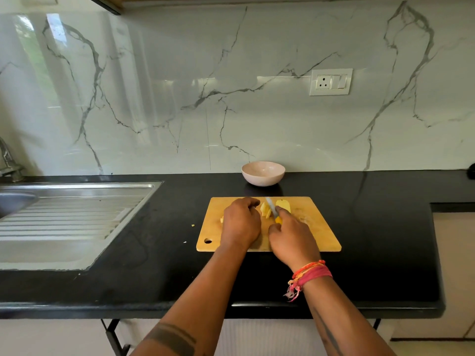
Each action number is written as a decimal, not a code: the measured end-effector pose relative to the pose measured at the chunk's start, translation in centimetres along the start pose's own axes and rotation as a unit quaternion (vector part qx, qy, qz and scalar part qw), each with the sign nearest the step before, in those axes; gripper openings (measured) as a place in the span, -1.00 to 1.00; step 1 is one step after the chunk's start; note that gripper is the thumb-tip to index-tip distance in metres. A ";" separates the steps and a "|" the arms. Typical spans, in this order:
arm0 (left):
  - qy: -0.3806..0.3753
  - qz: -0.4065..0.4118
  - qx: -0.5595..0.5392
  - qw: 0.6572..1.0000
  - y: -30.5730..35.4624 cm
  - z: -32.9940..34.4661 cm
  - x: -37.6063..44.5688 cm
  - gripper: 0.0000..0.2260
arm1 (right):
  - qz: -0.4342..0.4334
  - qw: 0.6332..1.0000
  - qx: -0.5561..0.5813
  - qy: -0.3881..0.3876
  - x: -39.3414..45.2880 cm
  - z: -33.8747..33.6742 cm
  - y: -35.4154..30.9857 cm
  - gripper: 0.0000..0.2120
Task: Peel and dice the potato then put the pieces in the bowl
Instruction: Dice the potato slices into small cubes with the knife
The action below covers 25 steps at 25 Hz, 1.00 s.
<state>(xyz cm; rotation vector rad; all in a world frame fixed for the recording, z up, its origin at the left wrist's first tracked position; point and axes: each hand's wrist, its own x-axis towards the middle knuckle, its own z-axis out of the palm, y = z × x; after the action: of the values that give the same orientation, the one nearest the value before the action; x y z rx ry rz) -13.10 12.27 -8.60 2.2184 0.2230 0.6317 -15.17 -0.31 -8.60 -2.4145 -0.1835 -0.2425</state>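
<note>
Right hand (291,240) grips knife (272,209), left hand (241,222) curls over potato (267,210) on black counter (154,253)

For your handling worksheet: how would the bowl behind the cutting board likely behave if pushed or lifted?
The bowl looks empty, so probably light. Its rounded underside may let it slide on the glossy black counter. Its low, wide shape suggests it won't tip easily.
</note>
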 end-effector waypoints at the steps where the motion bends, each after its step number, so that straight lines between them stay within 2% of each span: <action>1: -0.021 -0.001 0.021 1.000 0.4 0.5 0.6 -0.70 | 0.007 1.000 0.010 0.008 0.5 -0.3 0.4 -0.50; 5: -0.083 -0.030 0.073 0.993 0.9 2.5 2.6 -0.62 | 0.005 0.999 0.044 0.026 0.8 -0.5 1.5 -0.53; 17: -0.131 -0.029 0.176 0.975 2.1 3.6 4.2 -0.68 | -0.005 0.999 0.048 0.026 1.0 -0.3 2.0 -0.52; 22: -0.114 0.016 0.213 0.970 1.8 3.9 4.0 -0.66 | -0.010 0.998 0.052 0.026 0.8 -0.1 2.1 -0.52; 25: -0.090 0.003 0.210 0.974 1.6 4.0 4.0 -0.73 | -0.012 0.997 0.070 0.035 0.7 -0.1 2.0 -0.52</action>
<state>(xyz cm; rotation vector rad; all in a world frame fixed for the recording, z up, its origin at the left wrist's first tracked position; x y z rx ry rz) -7.64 10.00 -8.18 2.6660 0.2772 0.4084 -14.13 -1.82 -9.65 -2.2622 -0.1908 -0.3136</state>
